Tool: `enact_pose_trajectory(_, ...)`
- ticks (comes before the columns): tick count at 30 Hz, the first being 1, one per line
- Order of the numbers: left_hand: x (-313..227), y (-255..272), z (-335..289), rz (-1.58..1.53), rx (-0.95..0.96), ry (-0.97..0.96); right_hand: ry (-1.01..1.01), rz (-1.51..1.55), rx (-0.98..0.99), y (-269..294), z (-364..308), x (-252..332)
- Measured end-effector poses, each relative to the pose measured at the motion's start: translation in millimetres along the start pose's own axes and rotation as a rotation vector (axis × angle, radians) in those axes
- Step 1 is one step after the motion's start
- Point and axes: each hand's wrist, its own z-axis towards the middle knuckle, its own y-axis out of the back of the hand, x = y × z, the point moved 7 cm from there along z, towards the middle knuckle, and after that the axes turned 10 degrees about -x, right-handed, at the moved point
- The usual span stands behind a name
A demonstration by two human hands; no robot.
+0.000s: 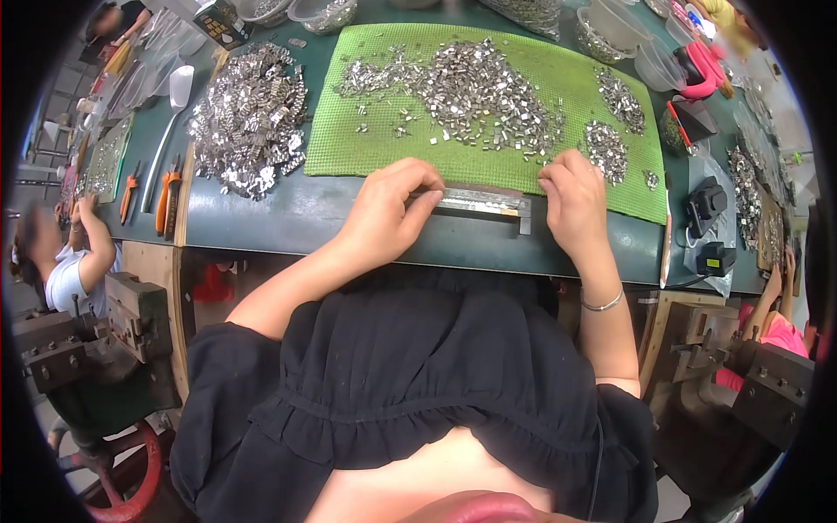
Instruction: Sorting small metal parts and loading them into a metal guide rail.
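Observation:
A narrow silver metal bar with a short crosspiece at its right end lies along the near edge of the green mat. At the bar's left end, my left hand is closed, thumb and forefinger pinching it. Just past its right end, my right hand is raised over the mat's edge with fingertips pressed together. Whatever they hold is too small or hidden to name. Beyond both hands spreads a heap of small shiny metal pieces. Smaller piles of metal pieces lie beside my right hand.
Left of the mat rises a large heap of bent metal strips. Orange-handled pliers and a long-handled white scoop lie beyond it. To the right are a black device and plastic tubs. Co-workers sit at both sides.

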Motion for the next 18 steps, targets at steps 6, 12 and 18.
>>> enact_pose_trajectory(6, -4.2, -1.6, -2.2, 0.097, 0.004, -0.091, -0.227, 0.467, -0.070, 5.6, -8.7, 31.1)
enact_pose_trajectory(12, -10.4, -4.2, -5.6, 0.191, -0.008, -0.200, -0.300, 0.567, -0.028, -4.6, -15.2, 30.6)
enact_pose_trajectory(18, -8.9, -2.2, -2.6, 0.144, 0.028, -0.146, -0.211, 0.526, -0.043, -5.8, -12.8, 34.1)
